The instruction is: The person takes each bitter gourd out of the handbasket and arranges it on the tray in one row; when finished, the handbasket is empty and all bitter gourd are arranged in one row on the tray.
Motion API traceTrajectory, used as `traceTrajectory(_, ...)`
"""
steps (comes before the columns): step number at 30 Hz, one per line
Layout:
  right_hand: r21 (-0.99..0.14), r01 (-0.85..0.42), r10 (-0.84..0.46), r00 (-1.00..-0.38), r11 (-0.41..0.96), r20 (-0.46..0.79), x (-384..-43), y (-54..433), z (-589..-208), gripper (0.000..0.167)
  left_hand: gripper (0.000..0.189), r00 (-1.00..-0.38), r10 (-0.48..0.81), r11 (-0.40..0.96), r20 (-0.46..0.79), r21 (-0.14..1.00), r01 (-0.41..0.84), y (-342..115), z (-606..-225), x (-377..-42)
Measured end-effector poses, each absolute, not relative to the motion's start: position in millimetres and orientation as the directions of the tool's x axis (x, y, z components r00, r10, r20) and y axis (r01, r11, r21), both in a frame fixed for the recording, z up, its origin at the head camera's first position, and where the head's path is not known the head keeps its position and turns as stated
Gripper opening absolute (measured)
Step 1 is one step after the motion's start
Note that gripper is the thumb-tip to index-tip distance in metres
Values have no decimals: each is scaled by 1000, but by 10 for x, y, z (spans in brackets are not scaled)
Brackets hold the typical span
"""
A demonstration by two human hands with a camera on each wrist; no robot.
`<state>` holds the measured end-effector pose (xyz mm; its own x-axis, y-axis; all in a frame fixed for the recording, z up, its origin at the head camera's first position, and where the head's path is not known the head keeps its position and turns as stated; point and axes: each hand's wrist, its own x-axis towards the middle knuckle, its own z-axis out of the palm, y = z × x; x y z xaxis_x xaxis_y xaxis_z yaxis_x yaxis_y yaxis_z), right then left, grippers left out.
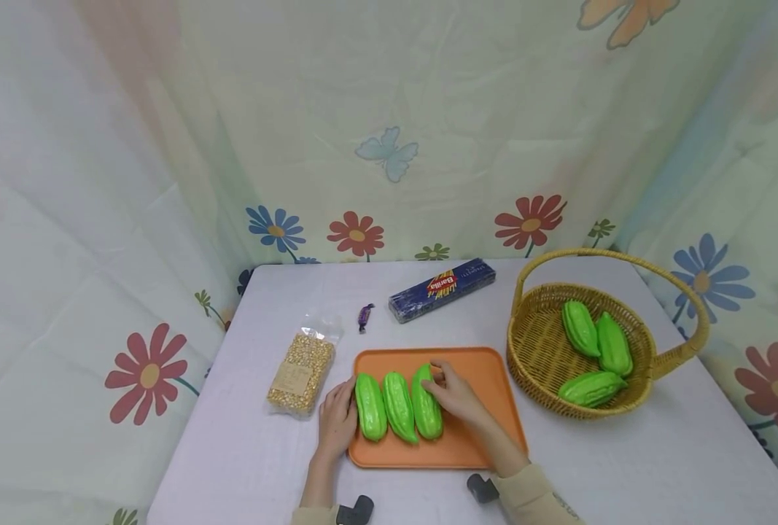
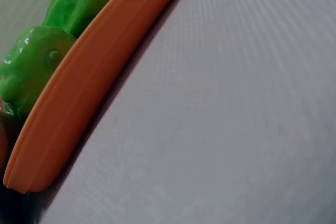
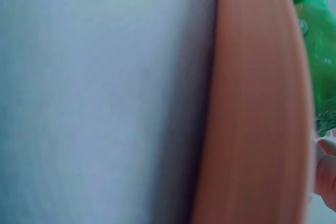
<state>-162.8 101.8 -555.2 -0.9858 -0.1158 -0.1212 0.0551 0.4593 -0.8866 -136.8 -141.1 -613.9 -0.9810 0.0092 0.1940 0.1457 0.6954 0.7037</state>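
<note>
Three bright green bitter melons lie side by side on an orange tray [image 1: 474, 452]: a left one [image 1: 371, 408], a middle one [image 1: 399, 407] and a right one [image 1: 426, 408]. My right hand [image 1: 457, 397] holds the upper part of the right melon between thumb and fingers. At the tray's left edge, my left hand [image 1: 337, 423] rests against the rim beside the left melon, its fingers relaxed. The left wrist view shows the tray's outer wall [image 2: 79, 93] with melon ends above it. In the right wrist view, fingertips [image 3: 326, 174] show near a melon [image 3: 321, 51].
A wicker basket [image 1: 517, 364] with a tall handle stands right of the tray, three more bitter melons inside. Left lies a clear bag of yellow kernels [image 1: 302, 368]. Behind are a small purple-wrapped candy [image 1: 365, 318] and a blue Barilla spaghetti box [image 1: 442, 290]. Floral curtains surround the white table.
</note>
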Motion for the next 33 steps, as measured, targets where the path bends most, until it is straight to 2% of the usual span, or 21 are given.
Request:
traceTrajectory(10, -913, 80, -113, -984, 399, -136, -1614, 1027, -5526, 50, 43, -974, 5, 694, 227, 701, 167, -1409, -6120, -1363)
traceTrajectory(21, -874, 114, -84, -981, 472, -174, -1581, 1092, -5459, 44, 42, -979, 7, 693, 203, 705, 151, -1399, -6111, -1368)
traceTrajectory(29, -914, 147, -108, -973, 379, -201, -1546, 1071, -5490, 39, 42, -977, 4, 693, 215, 704, 158, -1407, -6109, -1353)
traceTrajectory(33, -912, 147, -105, -974, 383, -201, -1556, 1089, -5481, 41, 42, -974, 3, 702, 228, 693, 165, -1407, -6114, -1357)
